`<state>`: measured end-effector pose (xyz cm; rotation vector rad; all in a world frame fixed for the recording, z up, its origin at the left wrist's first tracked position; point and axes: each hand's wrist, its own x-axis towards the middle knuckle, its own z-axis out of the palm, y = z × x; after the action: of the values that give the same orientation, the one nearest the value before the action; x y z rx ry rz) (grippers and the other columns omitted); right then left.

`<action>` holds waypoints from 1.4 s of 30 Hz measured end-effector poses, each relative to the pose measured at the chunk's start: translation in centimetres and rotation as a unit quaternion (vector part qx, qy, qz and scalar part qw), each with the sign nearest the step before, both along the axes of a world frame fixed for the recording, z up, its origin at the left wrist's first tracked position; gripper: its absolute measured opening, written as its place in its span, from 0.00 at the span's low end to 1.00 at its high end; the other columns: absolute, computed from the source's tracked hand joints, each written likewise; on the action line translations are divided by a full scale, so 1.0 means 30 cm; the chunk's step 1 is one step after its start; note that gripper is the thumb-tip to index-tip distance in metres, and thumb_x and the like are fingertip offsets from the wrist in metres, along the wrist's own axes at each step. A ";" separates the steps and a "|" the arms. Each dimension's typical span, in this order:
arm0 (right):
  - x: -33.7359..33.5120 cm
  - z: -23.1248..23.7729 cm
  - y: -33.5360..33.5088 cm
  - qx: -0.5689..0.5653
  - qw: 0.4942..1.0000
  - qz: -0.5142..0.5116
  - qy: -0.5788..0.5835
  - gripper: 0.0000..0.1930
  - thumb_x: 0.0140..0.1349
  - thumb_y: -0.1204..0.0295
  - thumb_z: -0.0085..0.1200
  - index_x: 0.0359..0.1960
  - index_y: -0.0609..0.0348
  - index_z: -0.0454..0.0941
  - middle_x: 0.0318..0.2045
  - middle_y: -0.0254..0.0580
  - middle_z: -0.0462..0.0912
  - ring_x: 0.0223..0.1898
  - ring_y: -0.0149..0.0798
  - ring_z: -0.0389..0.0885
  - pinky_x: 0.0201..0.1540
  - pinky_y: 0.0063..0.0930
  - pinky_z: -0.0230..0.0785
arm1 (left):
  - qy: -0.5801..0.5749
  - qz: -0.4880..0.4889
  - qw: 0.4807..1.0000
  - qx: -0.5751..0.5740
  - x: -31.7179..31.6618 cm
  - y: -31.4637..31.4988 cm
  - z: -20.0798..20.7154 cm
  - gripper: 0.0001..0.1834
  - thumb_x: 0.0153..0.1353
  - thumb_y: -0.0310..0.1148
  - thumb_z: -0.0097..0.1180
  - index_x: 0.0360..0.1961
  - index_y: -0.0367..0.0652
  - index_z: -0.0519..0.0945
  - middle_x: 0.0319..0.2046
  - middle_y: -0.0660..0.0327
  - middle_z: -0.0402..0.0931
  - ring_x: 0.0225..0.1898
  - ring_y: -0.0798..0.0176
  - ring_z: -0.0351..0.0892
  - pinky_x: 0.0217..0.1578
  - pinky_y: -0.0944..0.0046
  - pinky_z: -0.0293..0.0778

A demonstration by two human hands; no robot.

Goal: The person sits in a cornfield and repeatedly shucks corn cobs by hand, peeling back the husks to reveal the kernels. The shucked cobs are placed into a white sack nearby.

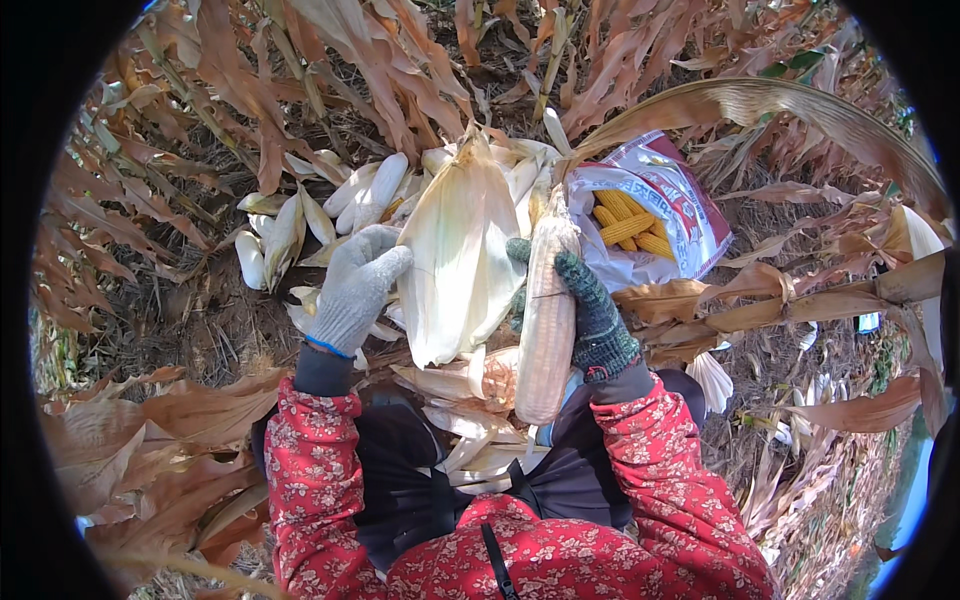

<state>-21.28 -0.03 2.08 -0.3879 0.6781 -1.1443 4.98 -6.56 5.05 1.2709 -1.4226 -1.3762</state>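
My left hand (pixel 362 280), in a pale grey knitted glove with a blue cuff edge, pinches the side of a wide, pale corn husk (pixel 460 260). The husk is spread like a sheet and tapers to a tip at the top. In a dark green knitted glove, my right hand (pixel 600 315) wraps round an ear of corn (pixel 548 330), its thumb in front. The ear stands nearly upright, pale, perhaps with a thin inner husk layer over it. Whether the spread husk is still joined to this ear, I cannot tell.
A white and red printed sack (pixel 705 220) with yellow corn cobs (pixel 632 222) lies at the right. Unhusked ears (pixel 380 185) are heaped beyond my hands. Loose husks (pixel 470 400) lie between my legs. A long dry leaf (pixel 760 98) arches over the sack; dry stalks stand around.
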 end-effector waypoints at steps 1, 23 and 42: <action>0.010 0.013 0.003 0.010 1.000 -0.017 0.005 0.23 0.61 0.57 0.57 0.53 0.59 0.75 0.34 0.37 0.82 0.31 0.34 0.81 0.37 0.29 0.77 | 0.000 0.002 1.000 -0.002 0.002 0.001 0.003 0.12 0.60 0.30 0.54 0.41 0.32 0.79 0.34 0.63 0.79 0.35 0.71 0.75 0.41 0.70 0.71; 0.008 0.013 -0.007 0.001 0.999 -0.003 -0.039 0.26 0.63 0.53 0.55 0.56 0.60 0.73 0.33 0.41 0.82 0.29 0.36 0.82 0.35 0.31 0.78 | -0.215 0.086 0.898 -0.373 -0.089 0.056 0.029 0.17 0.55 0.34 0.64 0.44 0.39 0.77 0.38 0.56 0.78 0.42 0.55 0.79 0.45 0.59 0.73; -0.013 0.035 -0.013 -0.004 0.997 -0.071 -0.042 0.30 0.62 0.52 0.56 0.56 0.64 0.71 0.36 0.41 0.82 0.32 0.35 0.82 0.36 0.31 0.79 | 0.253 0.076 0.964 0.039 0.104 -0.004 0.093 0.13 0.53 0.30 0.57 0.39 0.36 0.75 0.33 0.62 0.76 0.37 0.66 0.75 0.44 0.68 0.72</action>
<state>-21.66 -0.41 3.12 -0.2990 0.6349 -1.2909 8.08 -6.67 7.83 0.9575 -0.9104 -1.5246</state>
